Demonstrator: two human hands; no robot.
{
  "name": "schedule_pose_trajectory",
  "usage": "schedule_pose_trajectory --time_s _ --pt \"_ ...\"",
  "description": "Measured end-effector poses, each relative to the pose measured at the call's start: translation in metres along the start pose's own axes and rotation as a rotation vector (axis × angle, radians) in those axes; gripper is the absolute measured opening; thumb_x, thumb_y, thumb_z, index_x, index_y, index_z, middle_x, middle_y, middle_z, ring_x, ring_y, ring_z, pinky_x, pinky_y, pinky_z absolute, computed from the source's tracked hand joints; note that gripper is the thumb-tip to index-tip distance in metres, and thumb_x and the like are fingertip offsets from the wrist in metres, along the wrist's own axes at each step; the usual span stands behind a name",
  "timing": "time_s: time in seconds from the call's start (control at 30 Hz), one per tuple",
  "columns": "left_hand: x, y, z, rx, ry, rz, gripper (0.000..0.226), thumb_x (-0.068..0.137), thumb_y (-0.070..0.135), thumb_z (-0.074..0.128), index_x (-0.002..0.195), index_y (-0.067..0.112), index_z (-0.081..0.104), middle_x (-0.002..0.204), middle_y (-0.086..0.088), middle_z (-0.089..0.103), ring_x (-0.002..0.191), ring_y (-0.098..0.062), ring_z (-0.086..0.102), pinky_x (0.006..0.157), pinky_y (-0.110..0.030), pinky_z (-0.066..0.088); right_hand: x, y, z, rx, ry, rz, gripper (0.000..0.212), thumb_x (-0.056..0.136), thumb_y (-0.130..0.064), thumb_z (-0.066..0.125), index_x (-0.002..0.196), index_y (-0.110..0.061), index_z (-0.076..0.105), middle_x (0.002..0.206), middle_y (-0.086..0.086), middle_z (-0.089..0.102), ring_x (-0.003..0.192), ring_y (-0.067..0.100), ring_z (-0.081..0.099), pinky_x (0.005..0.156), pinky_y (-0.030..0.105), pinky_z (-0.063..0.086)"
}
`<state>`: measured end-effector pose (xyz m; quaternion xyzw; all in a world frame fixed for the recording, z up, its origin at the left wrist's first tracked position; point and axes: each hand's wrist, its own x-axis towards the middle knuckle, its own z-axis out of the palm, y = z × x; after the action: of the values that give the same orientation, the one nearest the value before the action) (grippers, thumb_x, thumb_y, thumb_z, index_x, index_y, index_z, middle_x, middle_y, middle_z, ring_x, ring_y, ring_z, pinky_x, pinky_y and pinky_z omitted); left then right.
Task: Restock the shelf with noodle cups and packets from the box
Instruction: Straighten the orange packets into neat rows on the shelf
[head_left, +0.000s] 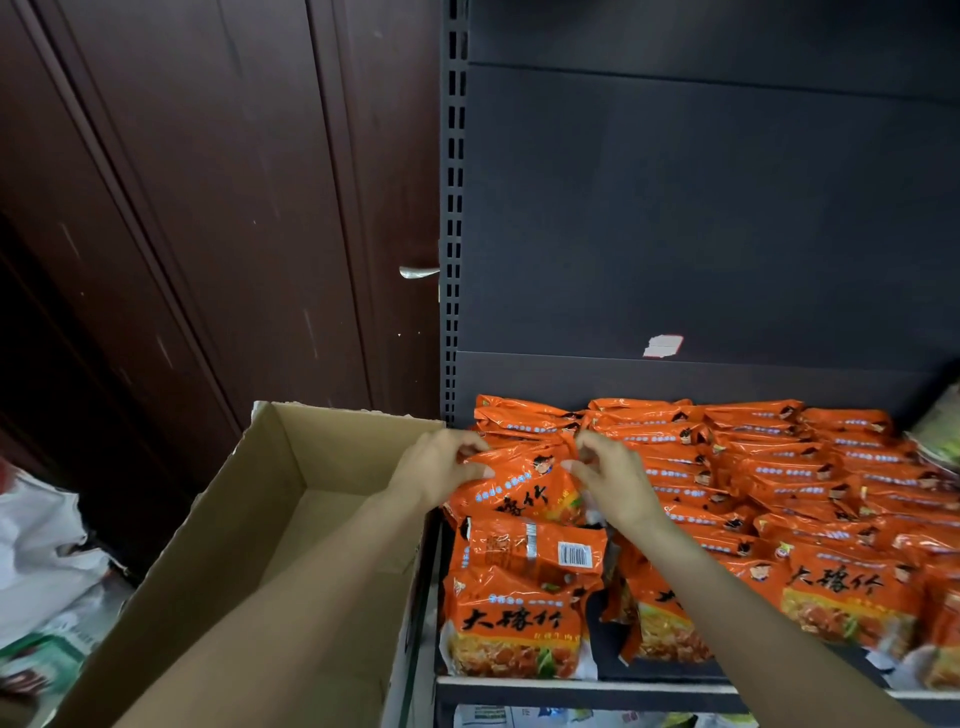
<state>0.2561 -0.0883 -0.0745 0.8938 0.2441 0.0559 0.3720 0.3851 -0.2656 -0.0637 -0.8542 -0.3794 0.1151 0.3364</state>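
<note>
Presently both hands are at the left end of the shelf (587, 687), working on one orange noodle packet (519, 488) standing at the back of the leftmost column. The left hand (441, 467) pinches the packet's upper left edge, fingers curled onto the film; the right hand (613, 478) pinches its upper right corner likewise, thumb and fingertips closed on the wrapper. The packet leans slightly and rests against the rows behind it. Directly in front, a packet lying barcode side up (535, 545) sits across an upright front packet (519, 623), out of line with its neighbours. The cardboard box (218, 545) stands just beside the shelf's left end, flaps open, and its visible interior shows no stock; whether anything remains in the hidden near corner cannot be told. The shelf to the right is densely filled with matching packets. Assessed risks: the held packet is gripped only by thin film at its top, so a tug could tear the seal or let it slip; pressing it into the crowded column could topple the loosely laid barcode packet forward over the shelf lip; and a forearm could nudge the box.
</note>
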Motion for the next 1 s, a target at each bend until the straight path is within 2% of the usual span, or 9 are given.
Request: schedule_pose_trajectory --time_s 0.03,0.1,0.17,0.27,0.43,0.5,0.67,0.87,1.0 --pt "0.001 0.001 -0.001 0.031 -0.006 0.003 0.032 0.082 0.031 0.07 0.113 0.024 0.063 0.113 0.004 0.063 0.103 -0.015 0.059 0.091 -0.034 0.05 0.0 0.0 -0.002 -0.004 -0.046 0.025 0.012 0.086 -0.009 0.065 0.097 -0.011 0.059 0.091 0.006 0.066 0.085 0.019 0.065 0.083 0.036 0.055" --pt "0.002 0.004 0.002 0.038 -0.053 0.017 0.035 0.083 0.028 0.069 0.117 0.025 0.061 0.12 0.002 0.061 0.109 -0.016 0.058 0.094 -0.036 0.05 0.0 0.002 -0.007 -0.031 -0.116 0.041 0.049 0.082 -0.009 0.07 0.126 -0.019 0.052 0.121 0.003 0.059 0.115 0.017 0.055 0.098 0.031 0.045" --pt "0.001 0.007 0.007 -0.043 -0.106 0.035 0.038 0.084 0.024 0.068 0.12 0.024 0.058 0.125 0.002 0.059 0.113 -0.015 0.056 0.095 -0.034 0.05 0.0 0.0 -0.008 -0.071 -0.149 -0.006 0.066 0.078 -0.017 0.074 0.135 -0.028 0.043 0.132 -0.001 0.051 0.124 0.015 0.046 0.102 0.032 0.04" --pt "-0.002 0.004 0.009 -0.123 -0.11 0.045 0.038 0.085 0.023 0.067 0.122 0.023 0.056 0.128 0.002 0.053 0.118 -0.015 0.053 0.093 -0.03 0.049 0.002 0.005 -0.002 -0.215 -0.19 -0.063 0.055 0.082 -0.025 0.07 0.133 -0.029 0.048 0.133 -0.003 0.05 0.125 0.015 0.045 0.104 0.035 0.04" --pt "-0.006 -0.014 0.006 -0.149 0.154 -0.115 0.039 0.086 0.021 0.067 0.123 0.017 0.054 0.129 -0.005 0.056 0.121 -0.021 0.051 0.097 -0.031 0.043 0.004 0.013 0.004 -0.326 -0.123 -0.082 0.042 0.085 -0.027 0.067 0.126 -0.025 0.057 0.122 -0.003 0.056 0.115 0.013 0.051 0.097 0.032 0.045" --pt "-0.006 -0.019 0.005 -0.185 0.093 -0.202 0.051 0.088 0.023 0.065 0.134 0.018 0.045 0.132 -0.01 0.054 0.122 -0.025 0.051 0.098 -0.038 0.046 0.006 0.012 0.006 -0.375 -0.118 -0.096 0.044 0.085 -0.029 0.066 0.127 -0.024 0.055 0.123 -0.003 0.055 0.118 0.015 0.048 0.1 0.035 0.042" --pt "-0.007 -0.015 0.006 -0.455 -0.155 -0.288 0.063 0.091 0.02 0.06 0.142 0.035 0.027 0.12 -0.009 0.059 0.105 -0.024 0.061 0.074 -0.038 0.057 0.011 0.008 0.011 -0.484 -0.164 -0.098 0.051 0.085 -0.03 0.067 0.132 -0.028 0.05 0.13 -0.002 0.05 0.126 0.02 0.041 0.106 0.038 0.036" --pt "-0.005 -0.012 0.013 -0.527 -0.182 -0.255 0.052 0.091 0.014 0.058 0.135 0.03 0.036 0.107 -0.002 0.06 0.1 -0.019 0.06 0.073 -0.035 0.056 0.01 0.012 0.015 -0.513 -0.117 -0.101 0.039 0.086 -0.017 0.065 0.122 -0.025 0.056 0.12 -0.002 0.055 0.118 0.017 0.047 0.098 0.034 0.042" --pt "-0.003 -0.009 0.02 -0.575 -0.148 -0.23 0.044 0.091 0.01 0.058 0.129 0.027 0.042 0.103 0.0 0.061 0.098 -0.016 0.062 0.077 -0.038 0.057 0.008 0.019 0.013 -0.506 -0.001 -0.143 0.032 0.087 -0.015 0.063 0.118 -0.025 0.06 0.111 -0.004 0.057 0.112 0.015 0.049 0.098 0.03 0.039"
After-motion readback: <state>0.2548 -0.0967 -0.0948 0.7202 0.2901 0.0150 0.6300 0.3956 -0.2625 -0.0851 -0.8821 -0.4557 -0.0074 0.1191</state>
